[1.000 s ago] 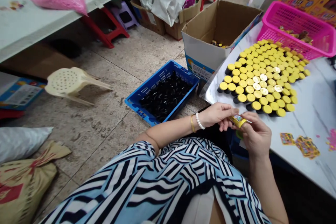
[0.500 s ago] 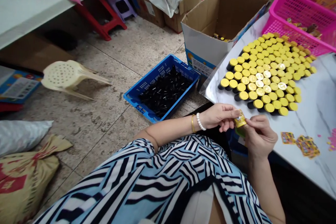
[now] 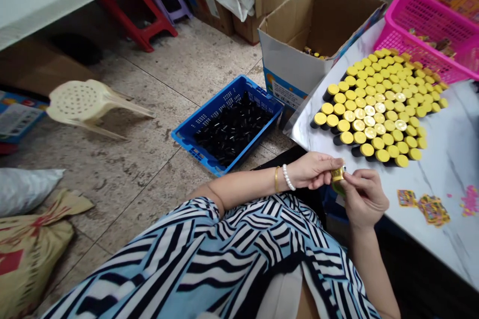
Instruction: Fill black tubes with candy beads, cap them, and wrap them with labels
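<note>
The left hand (image 3: 312, 169) and right hand (image 3: 364, 197) pinch a small shiny gold-yellow wrapper (image 3: 337, 174) between them; black cylinders with round yellow tops (image 3: 368, 120) stand clustered nearby.

Single head-worn camera, facing forward and down over torso (image 3: 224, 259); left hand (image 3: 314, 170), right hand (image 3: 364, 199) near.

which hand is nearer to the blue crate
Left. The left hand is to the right of the blue crate, and the right hand is farther right, beside the table.
</note>
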Demonstrator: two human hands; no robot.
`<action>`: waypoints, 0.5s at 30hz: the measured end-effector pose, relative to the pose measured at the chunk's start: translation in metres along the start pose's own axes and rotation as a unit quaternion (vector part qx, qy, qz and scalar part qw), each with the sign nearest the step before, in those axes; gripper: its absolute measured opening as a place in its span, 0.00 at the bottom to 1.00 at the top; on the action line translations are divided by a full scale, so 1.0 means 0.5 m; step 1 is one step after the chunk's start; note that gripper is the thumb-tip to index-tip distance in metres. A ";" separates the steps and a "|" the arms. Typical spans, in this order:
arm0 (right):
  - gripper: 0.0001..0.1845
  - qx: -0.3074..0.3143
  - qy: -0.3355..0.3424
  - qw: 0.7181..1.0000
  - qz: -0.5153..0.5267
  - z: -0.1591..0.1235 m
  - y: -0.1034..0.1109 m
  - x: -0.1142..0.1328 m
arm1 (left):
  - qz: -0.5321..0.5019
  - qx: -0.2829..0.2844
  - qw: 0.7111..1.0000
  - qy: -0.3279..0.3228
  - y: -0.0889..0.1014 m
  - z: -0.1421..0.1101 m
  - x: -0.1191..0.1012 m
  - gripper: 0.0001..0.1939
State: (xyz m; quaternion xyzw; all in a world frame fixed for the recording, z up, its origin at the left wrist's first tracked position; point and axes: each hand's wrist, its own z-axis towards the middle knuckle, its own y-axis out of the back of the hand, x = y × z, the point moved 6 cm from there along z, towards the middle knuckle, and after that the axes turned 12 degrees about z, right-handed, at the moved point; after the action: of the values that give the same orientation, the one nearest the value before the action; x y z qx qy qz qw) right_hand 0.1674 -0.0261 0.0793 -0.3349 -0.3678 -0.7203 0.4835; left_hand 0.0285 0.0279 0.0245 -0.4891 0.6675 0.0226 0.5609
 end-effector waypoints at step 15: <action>0.11 -0.123 0.047 0.948 -0.291 0.536 0.193 -0.032 | 0.041 0.047 0.998 0.031 0.030 -0.024 0.036 0.34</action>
State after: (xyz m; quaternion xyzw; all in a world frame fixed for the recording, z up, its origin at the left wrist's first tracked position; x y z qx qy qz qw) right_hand 0.2974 0.1848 0.2212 -0.2365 -0.3345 -0.8841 0.2250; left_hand 0.0119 0.0175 0.0073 -0.4350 0.7045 -0.0009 0.5607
